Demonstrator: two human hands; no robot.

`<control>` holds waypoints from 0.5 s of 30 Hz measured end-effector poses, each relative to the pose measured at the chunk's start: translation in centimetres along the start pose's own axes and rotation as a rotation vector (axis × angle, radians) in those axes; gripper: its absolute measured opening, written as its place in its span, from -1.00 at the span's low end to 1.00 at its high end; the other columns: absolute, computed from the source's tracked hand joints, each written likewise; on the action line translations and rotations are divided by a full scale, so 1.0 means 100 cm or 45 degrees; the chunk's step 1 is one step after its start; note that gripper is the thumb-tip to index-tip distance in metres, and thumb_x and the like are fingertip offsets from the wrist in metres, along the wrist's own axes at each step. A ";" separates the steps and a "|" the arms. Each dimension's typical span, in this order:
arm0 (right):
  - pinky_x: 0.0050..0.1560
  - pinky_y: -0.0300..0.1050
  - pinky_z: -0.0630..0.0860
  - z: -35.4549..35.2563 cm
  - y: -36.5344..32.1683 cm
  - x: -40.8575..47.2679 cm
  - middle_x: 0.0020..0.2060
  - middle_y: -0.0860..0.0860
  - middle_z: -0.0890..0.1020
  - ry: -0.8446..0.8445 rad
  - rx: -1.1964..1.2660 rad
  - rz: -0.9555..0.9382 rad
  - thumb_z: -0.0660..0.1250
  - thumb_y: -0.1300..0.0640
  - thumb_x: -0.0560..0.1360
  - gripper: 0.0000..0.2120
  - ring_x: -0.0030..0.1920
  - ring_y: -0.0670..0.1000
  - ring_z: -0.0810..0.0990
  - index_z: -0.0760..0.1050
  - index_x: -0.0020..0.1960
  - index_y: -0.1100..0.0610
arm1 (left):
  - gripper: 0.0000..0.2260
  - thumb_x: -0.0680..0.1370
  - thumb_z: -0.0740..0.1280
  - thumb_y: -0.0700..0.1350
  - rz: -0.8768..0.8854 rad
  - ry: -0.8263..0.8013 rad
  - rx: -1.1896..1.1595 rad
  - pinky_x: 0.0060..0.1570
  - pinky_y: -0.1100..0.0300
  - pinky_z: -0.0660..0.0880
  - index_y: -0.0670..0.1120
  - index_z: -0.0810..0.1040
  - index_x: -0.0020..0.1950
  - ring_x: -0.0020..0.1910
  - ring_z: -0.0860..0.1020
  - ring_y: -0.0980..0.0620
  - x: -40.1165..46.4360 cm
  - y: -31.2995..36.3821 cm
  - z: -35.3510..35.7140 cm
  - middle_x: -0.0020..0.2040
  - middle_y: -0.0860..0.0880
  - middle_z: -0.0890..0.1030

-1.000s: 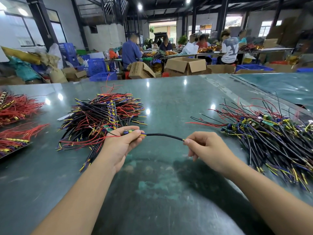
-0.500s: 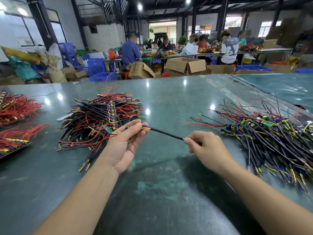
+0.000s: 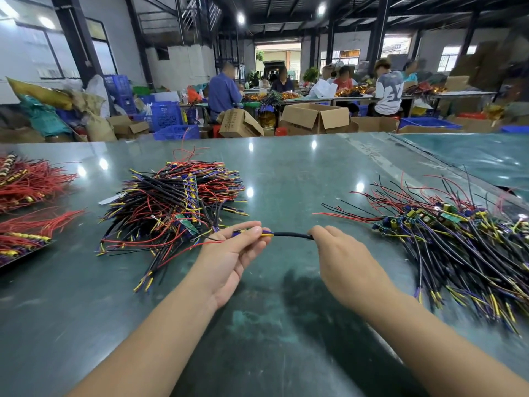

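A short black sleeved wire (image 3: 292,234) with yellow and blue leads stretches between my hands above the green table (image 3: 286,173). My left hand (image 3: 232,253) pinches its left end between thumb and fingers, palm turned up; a thin red lead trails left from there. My right hand (image 3: 340,259) pinches the right end, back of the hand toward the camera. A sorted heap of wire assemblies (image 3: 174,204) lies just behind my left hand. A looser heap of wire assemblies with small circuit boards (image 3: 446,239) lies to the right of my right hand.
Bundles of red wires (image 3: 31,181) and a tray of red wires (image 3: 25,236) lie at the left edge. Beyond the table's far edge stand cardboard boxes (image 3: 315,118) and blue crates (image 3: 169,116). Several people sit at benches further back.
My hands have come closer together, so the wire spans a shorter gap and bows slightly. My left fingers, spread half a second ago, pinch the wire's end again.
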State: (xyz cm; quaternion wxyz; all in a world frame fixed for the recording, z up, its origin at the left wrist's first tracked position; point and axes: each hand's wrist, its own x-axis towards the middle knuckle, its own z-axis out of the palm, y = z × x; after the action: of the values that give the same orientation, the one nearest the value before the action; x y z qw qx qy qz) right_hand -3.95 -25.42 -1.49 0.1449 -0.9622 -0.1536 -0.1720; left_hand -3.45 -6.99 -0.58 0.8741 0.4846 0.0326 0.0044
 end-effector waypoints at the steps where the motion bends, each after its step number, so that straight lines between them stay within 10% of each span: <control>1: -0.29 0.00 0.23 -0.002 0.000 -0.001 -0.20 0.01 0.43 0.018 -0.010 -0.031 0.08 0.20 0.55 -0.92 -0.14 0.20 0.45 0.32 0.00 0.09 | -0.91 0.49 0.29 -0.39 -0.007 -0.002 0.008 -0.31 0.35 0.58 -0.28 0.56 -0.07 -0.35 0.65 0.06 0.000 0.001 -0.001 -0.29 -0.15 0.67; 9: -0.40 -0.07 0.22 -0.010 -0.007 -0.007 -0.52 -0.01 0.37 -0.401 0.017 -0.410 0.13 -0.31 0.50 -0.49 -0.47 -0.04 0.33 0.25 -0.37 0.09 | -0.91 0.50 0.30 -0.35 -0.151 -0.065 0.273 -0.39 0.35 0.55 -0.27 0.57 -0.04 -0.40 0.64 0.07 0.003 0.011 -0.012 -0.32 -0.14 0.67; 15: -0.39 -0.06 0.21 -0.014 -0.003 -0.005 -0.54 -0.01 0.33 -0.326 0.200 -0.309 0.04 -0.27 0.55 -0.48 -0.47 -0.06 0.30 0.22 -0.40 0.07 | -0.85 0.45 0.35 -0.24 -0.243 -0.149 0.225 -0.35 0.33 0.58 -0.25 0.58 -0.01 -0.32 0.67 0.06 0.004 0.015 -0.015 -0.23 -0.17 0.69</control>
State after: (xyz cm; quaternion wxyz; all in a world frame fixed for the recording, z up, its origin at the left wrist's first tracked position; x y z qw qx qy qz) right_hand -4.91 -25.75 -0.38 0.1770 -0.9364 -0.2986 -0.0521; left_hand -3.09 -4.92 -0.10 0.8248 0.5539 0.0278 -0.1097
